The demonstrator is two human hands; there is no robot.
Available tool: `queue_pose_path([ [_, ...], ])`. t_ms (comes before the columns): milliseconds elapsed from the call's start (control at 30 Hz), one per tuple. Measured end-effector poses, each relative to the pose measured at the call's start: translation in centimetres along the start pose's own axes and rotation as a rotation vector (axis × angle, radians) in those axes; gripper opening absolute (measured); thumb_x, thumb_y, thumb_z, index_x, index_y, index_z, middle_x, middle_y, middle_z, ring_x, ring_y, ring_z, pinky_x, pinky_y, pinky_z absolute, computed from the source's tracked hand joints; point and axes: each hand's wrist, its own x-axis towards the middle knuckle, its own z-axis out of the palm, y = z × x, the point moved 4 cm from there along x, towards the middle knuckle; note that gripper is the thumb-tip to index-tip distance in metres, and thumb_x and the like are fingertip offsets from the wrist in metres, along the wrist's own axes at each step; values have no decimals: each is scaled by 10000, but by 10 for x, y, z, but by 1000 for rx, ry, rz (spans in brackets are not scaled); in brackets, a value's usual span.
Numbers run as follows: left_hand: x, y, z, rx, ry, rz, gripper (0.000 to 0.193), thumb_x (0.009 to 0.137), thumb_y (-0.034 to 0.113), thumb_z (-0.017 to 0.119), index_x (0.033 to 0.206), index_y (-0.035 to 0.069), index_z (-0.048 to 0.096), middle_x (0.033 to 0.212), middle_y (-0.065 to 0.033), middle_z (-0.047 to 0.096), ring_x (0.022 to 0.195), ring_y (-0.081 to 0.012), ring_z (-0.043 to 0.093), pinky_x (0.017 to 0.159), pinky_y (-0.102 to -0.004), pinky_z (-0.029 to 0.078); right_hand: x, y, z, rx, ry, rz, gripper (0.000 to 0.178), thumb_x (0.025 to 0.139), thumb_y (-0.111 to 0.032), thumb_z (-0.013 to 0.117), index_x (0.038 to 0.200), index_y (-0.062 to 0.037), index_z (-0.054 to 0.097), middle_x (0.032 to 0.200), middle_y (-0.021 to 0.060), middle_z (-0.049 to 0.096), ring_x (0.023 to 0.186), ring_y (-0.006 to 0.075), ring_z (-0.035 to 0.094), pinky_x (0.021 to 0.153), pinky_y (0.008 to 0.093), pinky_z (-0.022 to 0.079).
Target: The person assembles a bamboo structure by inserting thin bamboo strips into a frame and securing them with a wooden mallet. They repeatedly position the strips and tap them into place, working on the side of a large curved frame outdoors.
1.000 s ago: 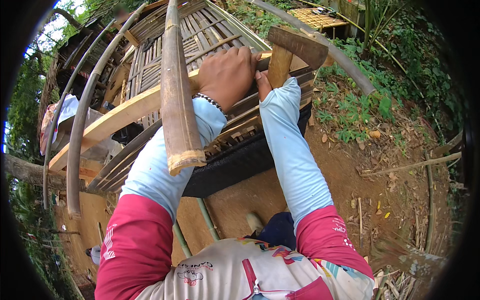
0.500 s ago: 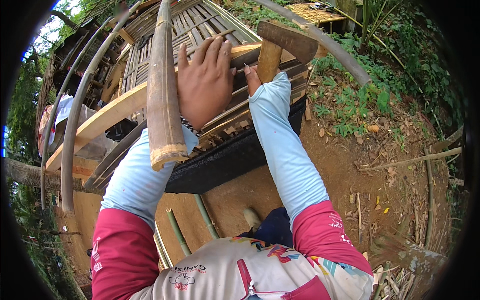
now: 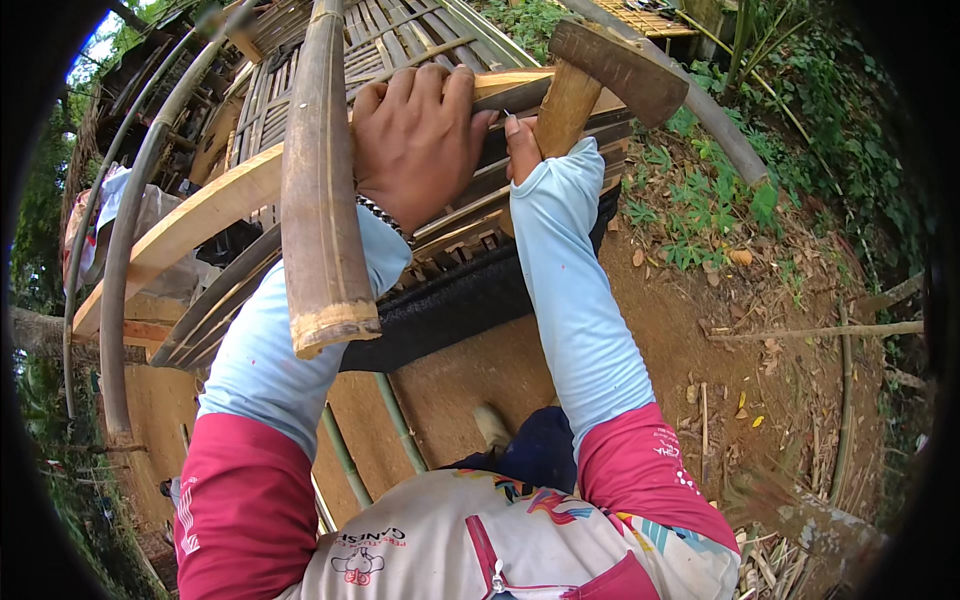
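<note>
My left hand [image 3: 420,140] lies over the pale wooden beam [image 3: 225,192], its fingers curled over the far edge and its thumb pointing toward my right hand. In my right hand [image 3: 524,148] is a hatchet, its wooden handle [image 3: 568,108] gripped close below the dark metal head [image 3: 625,72]. A thin, shiny, nail-like piece [image 3: 508,115] shows at the tip of my right thumb. Dark bamboo slats [image 3: 500,165] lie just under both hands. The rest of my right fingers are hidden behind the handle and sleeve.
A thick bamboo pole [image 3: 325,200] rises between me and the beam, across my left forearm. Another pole [image 3: 700,110] slants past the hatchet head. Black netting [image 3: 450,320] hangs below the slats. A bamboo slat platform [image 3: 400,40] stretches beyond, with green plants [image 3: 700,190] at right.
My left fingers, spread flat before, are now curled over the beam. In the picture, my right hand and the hatchet have shifted slightly to the right.
</note>
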Motion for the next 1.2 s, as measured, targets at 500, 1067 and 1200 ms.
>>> queue_pose_path([
  [500,-4,-2,0,-307,280,168,247,778,136,672,1020,120,620,1107,18,658,1045,-171,610,939,-359,375,4,-12,-1,-70,-52,76,137,833,-115,727,872,-14,642,726,33,651,636,90,589,607,251,485],
  [1067,4,7,6,-301,229,203,246,741,139,715,971,132,630,1047,32,672,963,-177,629,876,-324,411,-3,7,3,110,-7,84,190,871,-194,707,809,-28,639,590,-8,567,448,75,498,408,235,385],
  [1200,3,5,12,-308,243,202,183,750,182,702,923,165,642,1053,35,656,987,-174,620,868,-350,412,0,9,6,128,-70,143,133,841,-140,708,834,-24,643,683,25,623,586,103,567,554,262,455],
])
